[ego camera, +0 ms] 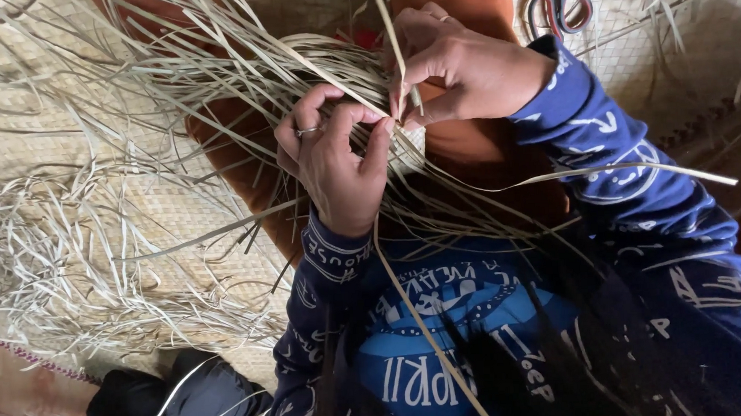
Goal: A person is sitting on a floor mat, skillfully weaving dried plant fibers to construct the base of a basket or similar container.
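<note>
- The left hand (pixel 338 171) is curled nearly closed, thumb and forefinger pinching pale dried leaf strips (pixel 234 79) at the woven patch (pixel 411 142).
- The right hand (pixel 456 70) is also closed in a pinch on one upright strip (pixel 387 27), just beside the left.
- The strips fan out loose over the lap, flat, narrow and straw-coloured.
- Red-handled scissors (pixel 559 4) lie on the woven mat (pixel 57 124).
</note>
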